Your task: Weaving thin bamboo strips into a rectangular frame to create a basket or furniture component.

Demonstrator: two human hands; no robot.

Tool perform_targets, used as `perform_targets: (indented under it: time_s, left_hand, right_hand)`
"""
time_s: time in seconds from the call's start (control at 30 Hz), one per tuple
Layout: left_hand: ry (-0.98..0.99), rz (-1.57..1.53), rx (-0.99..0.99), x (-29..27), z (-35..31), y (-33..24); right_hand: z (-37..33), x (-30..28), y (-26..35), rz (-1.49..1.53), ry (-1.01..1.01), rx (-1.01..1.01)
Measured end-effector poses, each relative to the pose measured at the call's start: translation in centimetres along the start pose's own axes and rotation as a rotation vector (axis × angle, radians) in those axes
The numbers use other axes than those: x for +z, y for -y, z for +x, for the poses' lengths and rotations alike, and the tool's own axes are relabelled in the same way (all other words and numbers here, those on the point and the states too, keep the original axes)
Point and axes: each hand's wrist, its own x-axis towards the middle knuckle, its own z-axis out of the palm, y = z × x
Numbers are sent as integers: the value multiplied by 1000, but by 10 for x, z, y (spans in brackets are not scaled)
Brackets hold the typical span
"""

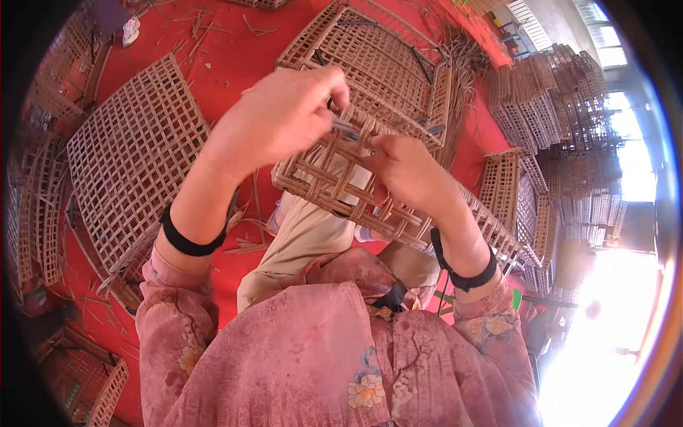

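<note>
An open-weave wicker basket (321,178) with a grid of brown strands lies tilted across my lap, over my light trousers. My left hand (281,117) is above its far left edge, fingers curled closed. A thin greyish piece (344,128) runs from beside those fingers toward the basket's edge; its kind is unclear, and the hand hides what the fingers hold. My right hand (413,174) grips the basket's woven edge, thumb and forefinger pressed at the strands near the grey piece. The other right fingers are partly hidden behind the weave.
Another wicker basket (384,60) stands just beyond my hands. A large woven panel (139,156) leans at the left. Tall stacks of baskets (548,107) rise at the right. Loose cane strips (466,64) and scraps lie on the red floor covering (235,53).
</note>
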Motion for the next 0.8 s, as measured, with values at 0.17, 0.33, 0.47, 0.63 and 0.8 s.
perform_targets:
  time_s: [0.17,0.33,0.47,0.63,0.8]
  left_hand:
    - [63,-123,-72,4,1,1]
    - [135,-86,-77,13,9,-7]
    - [57,-63,14,29,7,-3]
    - [-215,-107,281,32,19,-2]
    - [324,-669,-110,46,20,-34]
  right_hand:
    - [2,-10,22,346,205,257]
    - [5,4,5,491,116,193]
    - [-10,9,6,437,-203,156]
    - [-39,-11,-4,285,-448,46]
    - [-74,-34,-4,547,-326,187]
